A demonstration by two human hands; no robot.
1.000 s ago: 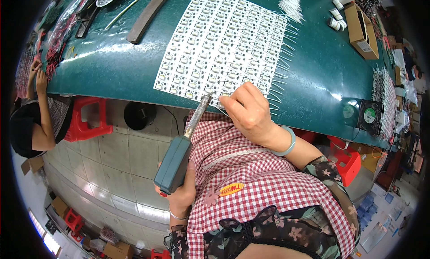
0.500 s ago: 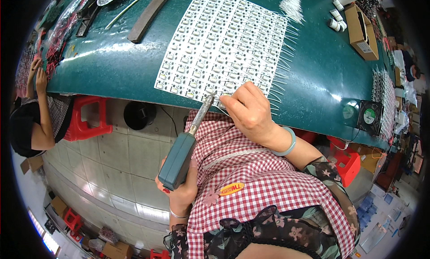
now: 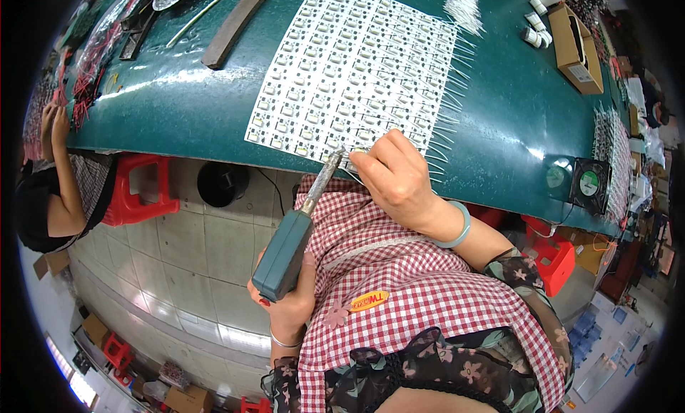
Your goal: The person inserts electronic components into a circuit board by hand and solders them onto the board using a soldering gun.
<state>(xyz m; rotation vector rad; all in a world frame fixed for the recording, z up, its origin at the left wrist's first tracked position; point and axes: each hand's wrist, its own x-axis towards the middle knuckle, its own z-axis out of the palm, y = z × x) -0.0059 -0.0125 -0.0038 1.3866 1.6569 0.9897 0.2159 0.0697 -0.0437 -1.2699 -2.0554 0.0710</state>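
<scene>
My left hand [image 3: 291,307] is closed around the dark green body of a soldering gun [image 3: 282,252]. Its metal barrel points up and away, and the tip meets the near edge of a large white sheet of small circuit boards [image 3: 292,102]. Just right of the tip, my right hand [image 3: 396,176] is pinched on a thin white wire [image 3: 351,174], mostly hidden by the fingers. Rows of similar white wires [image 3: 444,120] lie across the sheet's right part and stick out past its edge.
A bundle of white wires [image 3: 464,10] lies beyond the sheet on the green table [image 3: 193,120]. A dark bar [image 3: 235,29] is at far left, and an open carton [image 3: 576,52] and black fan [image 3: 589,184] are at right. Another person's hands [image 3: 55,131] work at the left edge.
My hands, the soldering gun and the sheet stay almost still. At the left edge, the other person's hands and forearm have shifted slightly.
</scene>
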